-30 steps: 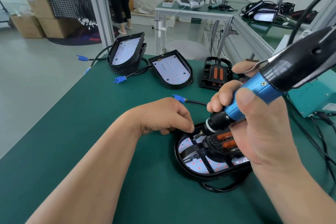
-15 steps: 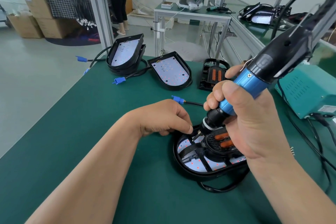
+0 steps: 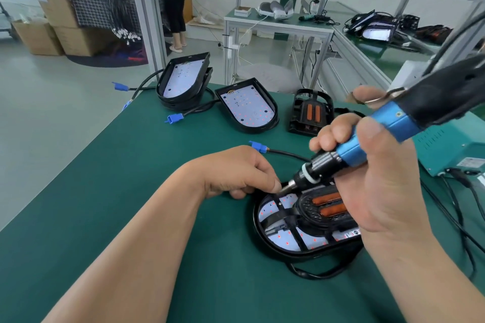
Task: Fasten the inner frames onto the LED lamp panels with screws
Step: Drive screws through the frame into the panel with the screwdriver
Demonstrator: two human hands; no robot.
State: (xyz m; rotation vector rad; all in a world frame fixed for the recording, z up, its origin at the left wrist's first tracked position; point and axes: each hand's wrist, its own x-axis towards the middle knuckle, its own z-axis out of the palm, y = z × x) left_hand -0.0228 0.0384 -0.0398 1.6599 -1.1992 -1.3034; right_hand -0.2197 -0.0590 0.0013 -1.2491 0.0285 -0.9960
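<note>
Head view: a panel (image 3: pixel 286 246) lies flat on the green tabletop (image 3: pixel 105 191), toward its right edge, white LED face up; a black frame (image 3: pixel 284 214) with two orange strips sits inside it; the panel's black cable loops out beneath its near rim; the right hand (image 3: pixel 378 186) is wrapped round the blue barrel of a screwdriver (image 3: pixel 380 134), thumb on top, forefinger stretched up by the metal ring; the tool slants down to the left and its bit (image 3: pixel 287 187) touches the frame at the panel's far rim; the left hand (image 3: pixel 236 173) rests just beside the bit, fingers curled, thumb and forefinger tips close together at the rim; whether they pinch anything I cannot tell; a blue plug (image 3: pixel 258 147) lies just behind that hand; near the far edge are a stack of panels (image 3: pixel 183 81), a single panel (image 3: pixel 249 107) and a spare frame (image 3: pixel 309 113); a teal box (image 3: pixel 451 149) stands at the right edge.
</note>
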